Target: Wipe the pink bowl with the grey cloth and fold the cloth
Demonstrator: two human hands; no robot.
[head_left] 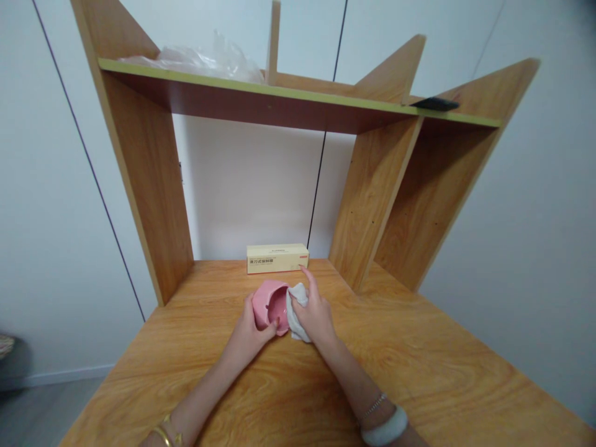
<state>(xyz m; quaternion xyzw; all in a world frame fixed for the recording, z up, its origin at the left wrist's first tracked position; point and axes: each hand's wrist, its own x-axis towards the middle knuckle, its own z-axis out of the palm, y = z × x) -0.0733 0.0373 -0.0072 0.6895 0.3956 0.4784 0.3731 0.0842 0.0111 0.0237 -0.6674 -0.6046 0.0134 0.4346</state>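
Observation:
A small pink bowl (pixel 265 293) with faceted outer sides is tipped so that its hollow faces right and toward me. My left hand (pixel 251 326) grips it from the left, with the thumb at the near rim and the fingers round the outside. A white cloth or wipe (pixel 297 313) is held in my right hand (pixel 316 313) against the bowl's right rim. The right index finger points up and away from the cloth, while the other fingers are partly hidden. Behind both hands, a cream cardboard box (pixel 278 259) with dark printing lies on the desk.
The wooden desk (pixel 419 360) carries a shelf unit, with an upright side panel (pixel 144 186) at left and a divider (pixel 377 198) at right. Crumpled clear plastic (pixel 205 62) and a dark flat object (pixel 435 103) rest on the upper shelf.

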